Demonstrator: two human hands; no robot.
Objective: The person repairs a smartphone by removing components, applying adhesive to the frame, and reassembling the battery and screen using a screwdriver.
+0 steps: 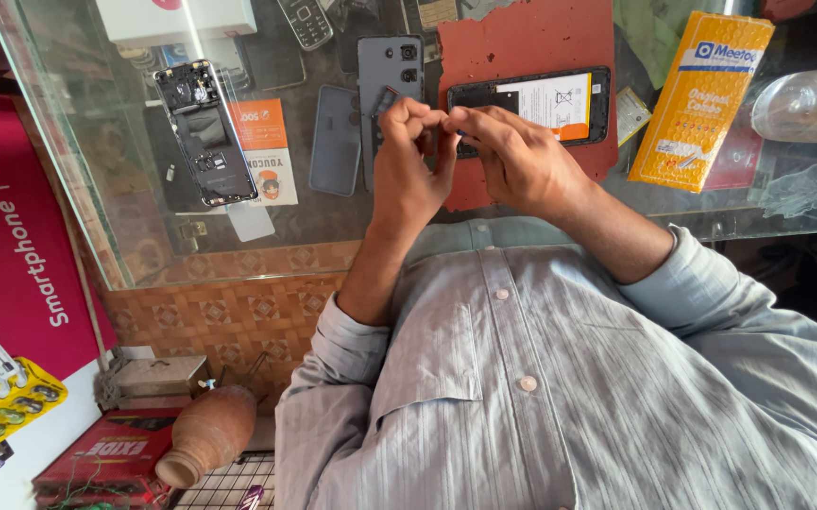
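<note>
My left hand (407, 162) and my right hand (520, 159) meet fingertip to fingertip above the glass counter (97, 142). They pinch a small part between them that is too small to make out. Just behind the fingertips, an opened black phone (533, 100) lies on a red mat (522, 38), its white-and-orange battery showing. My right hand covers the phone's left end. A grey back cover (388, 59) with camera holes lies partly behind my left hand.
On the counter lie a blue-grey cover (335, 140), a stripped phone frame (204, 132), a keypad phone (306, 21), a white box (177, 17), a yellow padded envelope (701, 99) and a clear plastic bottle (810, 102). A clay pot (208, 434) sits below.
</note>
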